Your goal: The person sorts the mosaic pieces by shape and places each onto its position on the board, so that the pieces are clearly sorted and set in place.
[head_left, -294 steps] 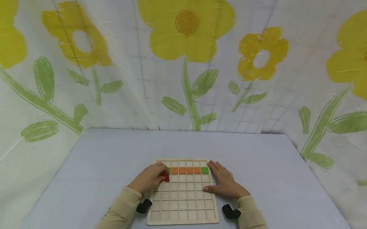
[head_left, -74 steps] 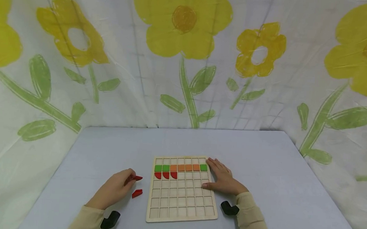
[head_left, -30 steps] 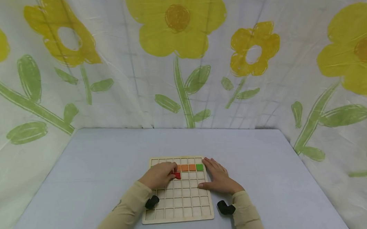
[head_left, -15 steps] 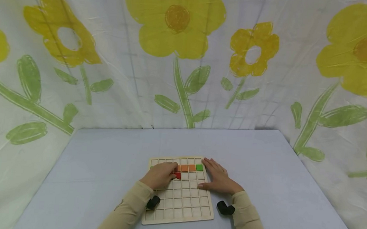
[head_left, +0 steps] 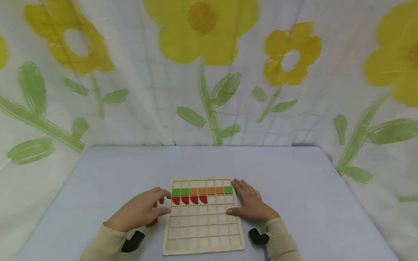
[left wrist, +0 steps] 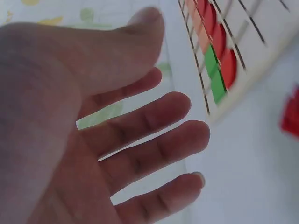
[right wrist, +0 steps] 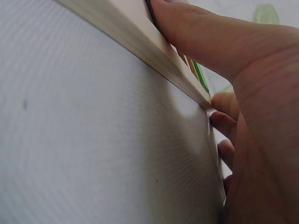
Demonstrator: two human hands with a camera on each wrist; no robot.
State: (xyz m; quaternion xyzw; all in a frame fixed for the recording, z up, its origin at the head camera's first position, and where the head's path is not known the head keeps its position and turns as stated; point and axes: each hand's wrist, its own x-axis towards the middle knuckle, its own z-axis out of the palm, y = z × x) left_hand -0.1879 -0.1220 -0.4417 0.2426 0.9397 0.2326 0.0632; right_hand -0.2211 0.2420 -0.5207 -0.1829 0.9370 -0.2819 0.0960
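A wooden grid board (head_left: pixel 203 240) lies on the table. Its second row from the back carries two green squares (head_left: pixel 180 192) at left, several orange squares (head_left: pixel 211 191), then one green at right. Below them, several red quarter-circle pieces (head_left: pixel 194 199) fill the left cells of the third row. My left hand (head_left: pixel 138 210) hovers at the board's left edge, fingers spread and holding nothing; its wrist view shows the bare palm (left wrist: pixel 70 116). My right hand (head_left: pixel 254 207) rests at the right edge, thumb on the board's face, other fingers along its side.
Red material (head_left: pixel 152 223) lies on the table left of the board, partly covered by the left hand; the left wrist view shows it blurred as a red piece (left wrist: pixel 290 114). A flower-printed curtain (head_left: pixel 124 122) hangs behind the table's back edge (head_left: pixel 208 146).
Over these frames the red row has grown to the right by more quarter-circles. My left hand has let go of the last one and drawn back left; the right hand stays put.
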